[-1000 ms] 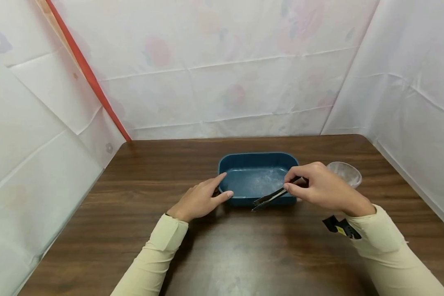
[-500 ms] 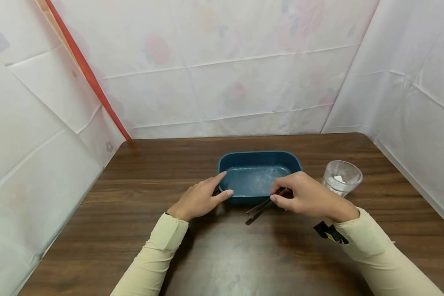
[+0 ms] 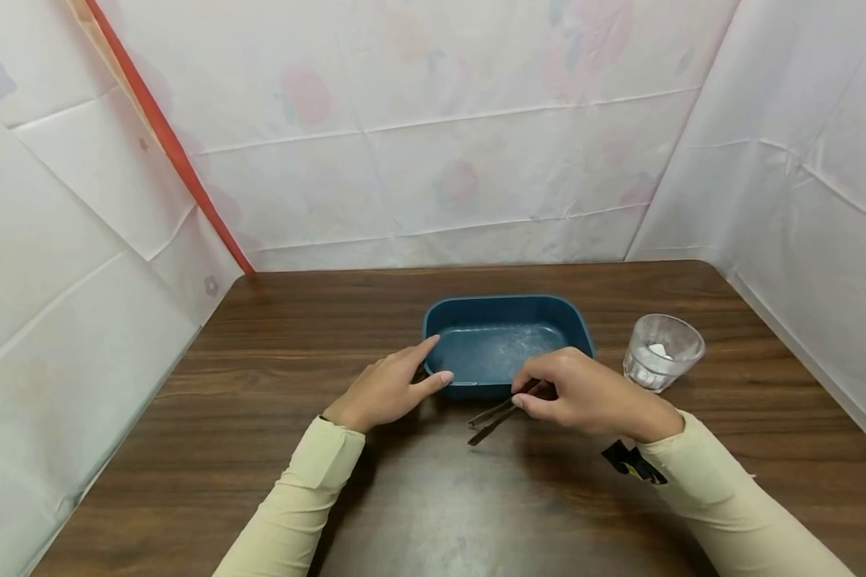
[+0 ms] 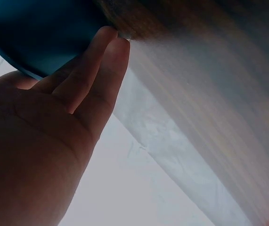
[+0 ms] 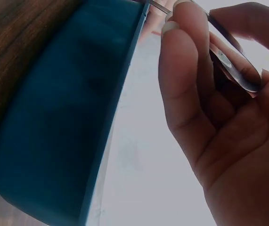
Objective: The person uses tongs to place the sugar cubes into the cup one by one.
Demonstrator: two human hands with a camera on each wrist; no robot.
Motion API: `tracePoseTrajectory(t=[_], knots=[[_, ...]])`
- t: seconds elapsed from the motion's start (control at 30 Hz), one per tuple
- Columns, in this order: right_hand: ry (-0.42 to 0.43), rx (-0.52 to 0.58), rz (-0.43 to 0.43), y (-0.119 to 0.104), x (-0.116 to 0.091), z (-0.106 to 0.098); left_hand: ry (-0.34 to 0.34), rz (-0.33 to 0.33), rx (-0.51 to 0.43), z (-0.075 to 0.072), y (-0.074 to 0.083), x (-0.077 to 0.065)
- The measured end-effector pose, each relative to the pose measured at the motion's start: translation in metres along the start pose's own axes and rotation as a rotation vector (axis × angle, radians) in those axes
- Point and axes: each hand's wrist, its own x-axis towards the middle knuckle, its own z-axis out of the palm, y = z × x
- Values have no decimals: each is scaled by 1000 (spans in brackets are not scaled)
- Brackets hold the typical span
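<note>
My left hand (image 3: 393,387) rests at the left end of a blue rectangular container (image 3: 501,391), its fingers fairly straight against the outer wall (image 4: 35,42) and its thumb by the front rim. My right hand (image 3: 584,397) pinches small metal tongs (image 3: 492,423) between thumb and fingers, in front of the container's near right side. The serrated tips of the tongs stand apart above the table, with nothing seen between them. In the right wrist view, the bent end of the tongs (image 5: 240,75) lies inside the hand, close to the container's wall (image 5: 68,113).
A clear glass (image 3: 660,353) with something white in it stands right of the container, behind the right hand. The brown wooden table (image 3: 317,320) is bounded by patterned white sheets (image 3: 404,176) at the back and sides.
My right hand has moved left and toward the front edge with the tongs, from over the container's right side. The glass has come into fuller view. The left hand stays in place.
</note>
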Motion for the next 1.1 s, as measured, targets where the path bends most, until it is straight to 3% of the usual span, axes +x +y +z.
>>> tracePoseTrajectory(t=[0.27, 0.5, 0.87, 1.1], knots=[[-41, -27, -22, 0, 3, 4, 10, -1, 0, 0, -1, -1], [-133, -47, 24, -2, 3, 6, 9, 4, -5, -1, -2, 0], [-242, -91, -1, -4, 5, 20, 8, 2, -12, -1, -1, 0], [-267, -96, 11, -3, 4, 23, 7, 4, -12, 0, -2, 1]])
